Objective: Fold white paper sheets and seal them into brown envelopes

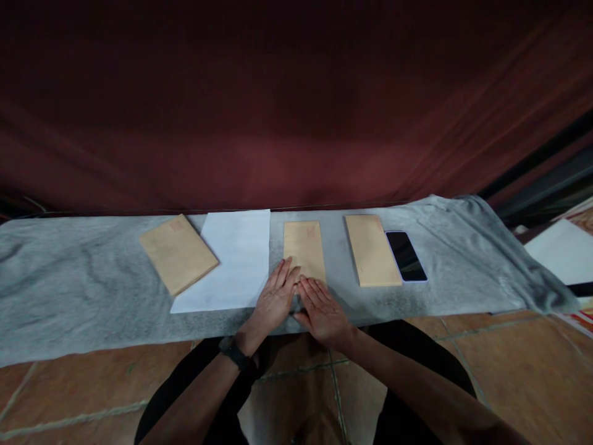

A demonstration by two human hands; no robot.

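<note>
In the head view, the middle brown envelope [304, 242] lay on the grey cloth [102, 309] directly before the person, between the white sheet [234, 256] and the right-hand brown envelopes [372, 250], its printed end facing away. The step in hand was judged to be the pressing of its near end. For good results, pressure was best applied evenly through the flattened fingers, outward from the centre, with the envelope kept square and the cloth unrumpled beneath it; creasing or sideways slip was considered the main risk. The left hand [273, 301] and the right hand [324, 314] were placed palm down over the near end, angled inward, with fingertips brought close together at the middle. Fingers were extended and nothing was seen to be clasped; how firmly they were pressed could not be told. The forearms were directed forward and inward from either side.
</note>
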